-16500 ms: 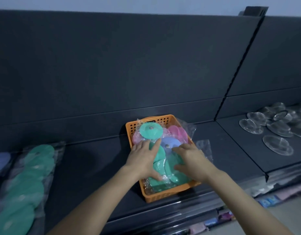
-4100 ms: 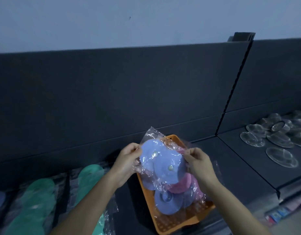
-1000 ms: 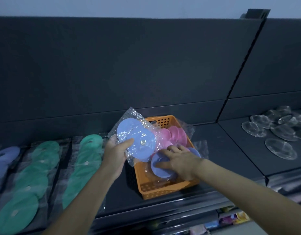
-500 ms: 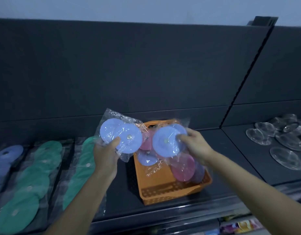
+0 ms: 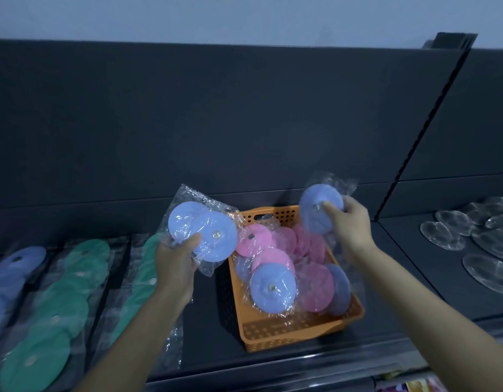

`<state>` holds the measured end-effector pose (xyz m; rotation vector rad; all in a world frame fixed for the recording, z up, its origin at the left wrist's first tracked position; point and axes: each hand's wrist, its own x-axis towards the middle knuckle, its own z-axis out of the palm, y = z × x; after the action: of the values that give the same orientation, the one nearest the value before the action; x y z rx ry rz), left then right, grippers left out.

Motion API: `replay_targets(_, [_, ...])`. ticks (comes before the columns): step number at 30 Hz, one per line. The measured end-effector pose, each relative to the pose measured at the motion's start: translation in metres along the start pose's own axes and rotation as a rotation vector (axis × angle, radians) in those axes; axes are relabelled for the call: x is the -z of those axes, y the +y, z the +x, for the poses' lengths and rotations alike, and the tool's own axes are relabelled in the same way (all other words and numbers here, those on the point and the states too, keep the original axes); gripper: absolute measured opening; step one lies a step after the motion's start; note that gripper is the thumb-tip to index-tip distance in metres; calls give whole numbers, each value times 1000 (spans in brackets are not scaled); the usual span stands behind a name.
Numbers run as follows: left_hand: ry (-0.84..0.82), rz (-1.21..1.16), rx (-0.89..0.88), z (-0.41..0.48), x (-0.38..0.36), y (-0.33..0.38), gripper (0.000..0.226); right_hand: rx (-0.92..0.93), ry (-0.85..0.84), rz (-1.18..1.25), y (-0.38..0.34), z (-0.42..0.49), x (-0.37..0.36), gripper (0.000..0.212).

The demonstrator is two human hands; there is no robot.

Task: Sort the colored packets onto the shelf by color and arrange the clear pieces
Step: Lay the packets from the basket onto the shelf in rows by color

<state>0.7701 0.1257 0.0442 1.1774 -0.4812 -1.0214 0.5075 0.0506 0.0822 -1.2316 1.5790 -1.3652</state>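
Observation:
My left hand [image 5: 175, 260] grips a clear packet of blue discs [image 5: 205, 233] left of the orange basket [image 5: 287, 333]. Above the basket's far right corner, my right hand [image 5: 347, 222] holds up a second blue packet [image 5: 315, 206]. Pink packets [image 5: 284, 244] and more blue packets [image 5: 273, 287] lie in the basket. On the shelf to the left lie two rows of green packets [image 5: 60, 295], another green row [image 5: 142, 278] partly behind my left arm, and a blue row [image 5: 9, 273] at the far left.
Several clear pieces [image 5: 471, 236] are spread on the neighbouring shelf section to the right, past a dark divider [image 5: 425, 125]. A dark back panel rises behind the shelf. The shelf's front edge [image 5: 273, 369] runs just below the basket.
My right hand has lifted its blue packet up and to the right, clear of the basket. My left hand keeps its blue packet, almost still.

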Motion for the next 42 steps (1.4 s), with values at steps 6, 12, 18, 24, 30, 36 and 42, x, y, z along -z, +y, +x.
replay_targets(6, [-50, 24, 0, 1, -3, 1, 19, -90, -611, -526, 21, -34, -16, 27])
replay_targets(12, [-75, 36, 9, 5, 1, 1, 25, 89, -781, -925, 33, -59, -30, 20])
replay_targets(18, [-106, 74, 25, 6, 4, -3, 27, -42, -771, -832, 33, -60, -30, 56])
replay_targets(24, [-85, 37, 36, 4, 12, -6, 19, -67, -915, -736, 30, -61, -29, 34])
replay_targets(30, [-27, 10, 11, -3, 30, -4, 28, -42, -868, -612, 30, -57, -35, 23])
replay_targets(36, [78, -26, -7, -13, 54, 1, 22, -323, -509, -24, 30, -41, -41, 33])
replay_targets(42, [112, 19, -53, -11, 73, 16, 13, -563, -573, 449, 10, -57, -63, 23])
